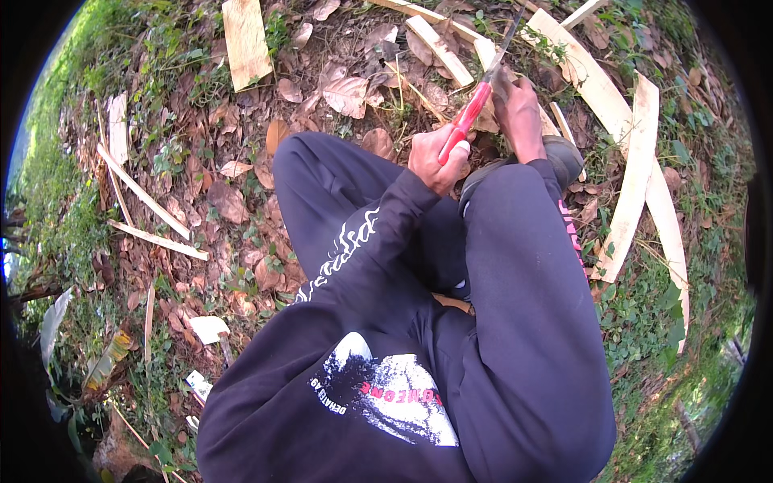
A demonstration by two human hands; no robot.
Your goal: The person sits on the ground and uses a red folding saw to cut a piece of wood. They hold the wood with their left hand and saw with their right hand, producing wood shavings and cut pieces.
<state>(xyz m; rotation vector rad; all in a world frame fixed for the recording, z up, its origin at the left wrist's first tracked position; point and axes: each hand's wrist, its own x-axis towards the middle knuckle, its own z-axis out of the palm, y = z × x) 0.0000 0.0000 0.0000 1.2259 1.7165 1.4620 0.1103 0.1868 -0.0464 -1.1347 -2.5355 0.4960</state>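
Note:
My left hand (439,161) is closed around the red handle of a tool with a long, narrow dark blade (505,50). The blade points away from me, up and to the right. Just right of it, my right hand (519,113) is bent down with its fingers curled at a pale wooden strip (485,52). That strip lies partly under the hand, so the grip is partly hidden. The blade passes close by the right fingertips; whether it touches the wood cannot be made out.
I sit with bent legs, and a dark shoe (564,157) is beside my right wrist. Long pale wood strips (632,185) lie on the right. A short board (247,44) rests at the far left, with thin slats (145,193) nearer. Dry leaves (346,95) and green plants cover the ground.

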